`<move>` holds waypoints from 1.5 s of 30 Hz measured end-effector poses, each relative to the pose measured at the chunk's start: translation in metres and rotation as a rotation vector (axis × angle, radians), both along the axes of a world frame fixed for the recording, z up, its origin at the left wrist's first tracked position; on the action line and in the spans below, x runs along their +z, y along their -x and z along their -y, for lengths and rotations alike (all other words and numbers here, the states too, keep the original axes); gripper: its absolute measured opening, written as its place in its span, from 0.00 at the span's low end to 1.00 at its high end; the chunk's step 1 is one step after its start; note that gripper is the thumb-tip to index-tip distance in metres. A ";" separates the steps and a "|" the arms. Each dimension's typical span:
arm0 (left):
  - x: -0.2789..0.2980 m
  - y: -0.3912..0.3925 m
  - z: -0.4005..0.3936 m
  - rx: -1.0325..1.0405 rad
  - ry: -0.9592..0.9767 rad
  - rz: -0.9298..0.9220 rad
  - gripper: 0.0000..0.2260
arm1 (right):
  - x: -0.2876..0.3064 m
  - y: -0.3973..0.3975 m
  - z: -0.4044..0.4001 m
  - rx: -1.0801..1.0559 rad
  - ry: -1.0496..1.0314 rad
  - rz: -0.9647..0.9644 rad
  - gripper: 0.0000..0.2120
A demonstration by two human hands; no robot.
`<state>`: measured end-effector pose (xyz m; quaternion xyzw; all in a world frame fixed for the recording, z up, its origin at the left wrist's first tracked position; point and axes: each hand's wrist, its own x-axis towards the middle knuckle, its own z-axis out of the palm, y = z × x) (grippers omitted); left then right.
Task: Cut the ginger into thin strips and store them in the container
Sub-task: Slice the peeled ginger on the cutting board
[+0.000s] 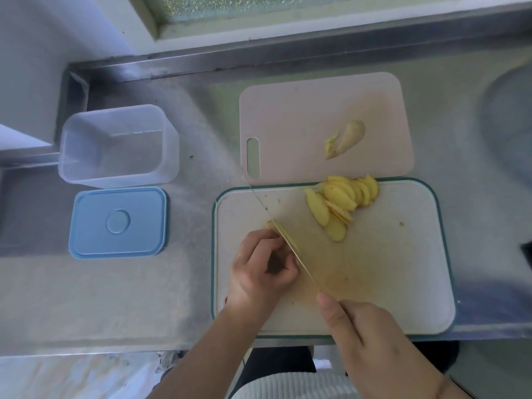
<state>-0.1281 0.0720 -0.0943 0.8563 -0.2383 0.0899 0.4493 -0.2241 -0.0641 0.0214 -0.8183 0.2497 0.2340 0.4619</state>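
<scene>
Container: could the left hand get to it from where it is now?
Probably yes. The container stands open to the left of the boards with bare counter between, but the left hand is holding ginger against the knife and would have to let go first.

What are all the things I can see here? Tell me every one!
container: 1, clear, lid off, on the counter left of the boards
lid: 1, blue, flat on the counter in front of the container
pink board: 1, far side
white board: 1, green rim, near side
ginger piece: 1, pale yellow, on the pink board
ginger slices: a pile, yellow, on the white board
knife: 1, blade across the white board
counter: 1, steel
left hand: curled over ginger beside the blade
right hand: grips the knife handle
</scene>
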 end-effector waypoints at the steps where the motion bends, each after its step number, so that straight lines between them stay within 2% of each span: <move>1: 0.000 0.000 0.000 0.001 -0.008 0.010 0.04 | 0.001 -0.001 0.000 0.010 -0.004 -0.010 0.33; 4: -0.002 -0.001 0.000 -0.008 -0.011 0.043 0.05 | 0.005 -0.004 0.000 0.026 -0.010 -0.030 0.29; 11: -0.008 -0.001 0.000 0.011 -0.002 0.042 0.04 | 0.006 -0.009 0.003 0.029 -0.023 -0.065 0.28; 20: -0.013 -0.003 0.001 0.010 0.039 0.019 0.08 | 0.000 -0.023 -0.002 0.077 -0.030 -0.076 0.28; 22: -0.012 -0.004 0.002 0.006 0.059 0.011 0.12 | -0.003 -0.037 -0.007 0.060 -0.010 -0.052 0.29; 24: -0.007 -0.004 0.004 0.007 0.110 -0.013 0.23 | -0.009 -0.051 -0.012 0.060 0.029 -0.019 0.31; 25: -0.005 -0.004 0.004 0.004 0.123 -0.017 0.26 | -0.011 -0.054 -0.013 0.056 0.021 -0.015 0.32; 26: -0.006 -0.006 0.005 -0.004 0.129 -0.006 0.25 | -0.012 -0.054 -0.013 0.040 0.006 -0.006 0.33; 29: -0.015 -0.009 0.004 -0.014 0.104 0.042 0.11 | -0.011 -0.029 -0.008 -0.018 -0.026 0.001 0.34; 30: -0.018 -0.009 0.003 -0.021 0.109 0.038 0.08 | -0.009 -0.017 -0.007 -0.024 -0.023 -0.005 0.37; 31: -0.021 -0.009 0.003 -0.038 0.121 0.029 0.07 | -0.008 -0.004 -0.006 -0.034 0.064 0.028 0.41; 33: -0.021 -0.009 0.003 -0.054 0.142 0.024 0.07 | -0.005 0.008 -0.005 -0.063 0.220 0.098 0.41; 35: -0.020 -0.009 0.003 -0.056 0.146 0.033 0.08 | -0.008 -0.008 -0.007 -0.087 0.104 0.070 0.38; 37: -0.021 -0.008 0.003 -0.047 0.143 0.055 0.10 | -0.011 -0.033 -0.007 -0.049 -0.053 -0.038 0.32; 38: -0.020 -0.008 0.002 -0.044 0.139 0.053 0.10 | -0.016 -0.043 -0.008 -0.027 -0.026 -0.026 0.31; 40: -0.020 -0.008 0.002 -0.042 0.124 0.059 0.11 | -0.021 -0.053 -0.006 0.007 -0.021 -0.021 0.35; 42: -0.019 -0.008 0.002 -0.029 0.095 0.063 0.10 | -0.017 -0.039 -0.008 -0.011 -0.037 -0.014 0.33; 44: -0.017 -0.009 0.003 -0.019 0.070 0.067 0.08 | -0.005 -0.018 -0.008 -0.059 -0.050 -0.066 0.31; 45: -0.016 -0.009 0.004 -0.023 0.060 0.062 0.08 | -0.002 -0.009 -0.007 -0.080 -0.053 -0.114 0.33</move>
